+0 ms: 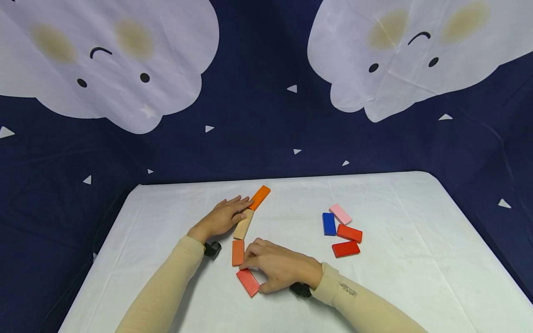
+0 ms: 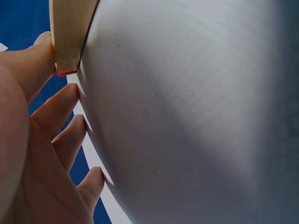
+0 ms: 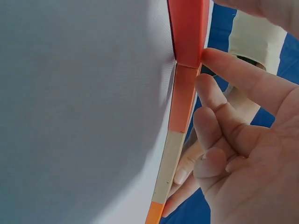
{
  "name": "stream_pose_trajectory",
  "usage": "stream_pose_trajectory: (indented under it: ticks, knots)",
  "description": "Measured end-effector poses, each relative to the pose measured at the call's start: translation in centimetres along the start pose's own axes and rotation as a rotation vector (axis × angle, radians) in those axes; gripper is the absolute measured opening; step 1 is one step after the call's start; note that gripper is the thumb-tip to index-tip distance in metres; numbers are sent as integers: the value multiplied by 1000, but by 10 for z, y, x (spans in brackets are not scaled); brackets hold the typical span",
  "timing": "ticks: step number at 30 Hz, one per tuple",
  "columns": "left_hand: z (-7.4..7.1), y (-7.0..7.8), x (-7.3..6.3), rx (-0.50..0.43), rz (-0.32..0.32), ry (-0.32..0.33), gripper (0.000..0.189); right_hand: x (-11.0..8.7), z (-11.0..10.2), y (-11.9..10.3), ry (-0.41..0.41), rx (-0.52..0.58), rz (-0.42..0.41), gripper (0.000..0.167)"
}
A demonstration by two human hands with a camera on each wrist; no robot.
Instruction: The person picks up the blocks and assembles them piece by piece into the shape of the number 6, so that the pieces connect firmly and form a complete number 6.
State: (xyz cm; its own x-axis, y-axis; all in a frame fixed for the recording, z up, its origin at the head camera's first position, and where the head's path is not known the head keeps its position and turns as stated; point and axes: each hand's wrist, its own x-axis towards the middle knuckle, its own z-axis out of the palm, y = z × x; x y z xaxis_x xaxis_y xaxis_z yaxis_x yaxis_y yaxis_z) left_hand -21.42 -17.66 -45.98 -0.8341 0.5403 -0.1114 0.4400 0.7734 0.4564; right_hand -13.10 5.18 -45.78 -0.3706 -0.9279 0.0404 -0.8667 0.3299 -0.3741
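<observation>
Four blocks form a bent line, end to end, on the white table. From the far end they are an orange block [image 1: 261,197], a plain wooden block [image 1: 244,225], a darker orange block [image 1: 238,253] and a coral-red block [image 1: 248,282]. My left hand [image 1: 220,219] lies along the far part with fingers extended, the fingertips at the orange block and the thumb against the wooden one. With thumb and index finger, my right hand [image 1: 283,265] holds the coral-red block at its long side; the other fingers curl beside the darker orange block.
To the right on the white table [image 1: 399,268] lies a loose group: a pink block [image 1: 340,214], a blue block [image 1: 329,224] and two red blocks, one [image 1: 350,233] above the other [image 1: 346,249]. Dark blue cloth with clouds hangs behind the table's far edge.
</observation>
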Motion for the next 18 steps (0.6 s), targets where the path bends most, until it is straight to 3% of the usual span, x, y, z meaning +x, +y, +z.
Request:
stream_pose_trajectory:
  ticks: [11, 18]
  knots:
    - [0, 0, 0, -7, 1, 2, 51, -4, -2, 2, -16, 48, 31, 61]
    - [1, -1, -1, 0, 10, 10, 51, -7, 0, -4, 57, -3, 66, 59]
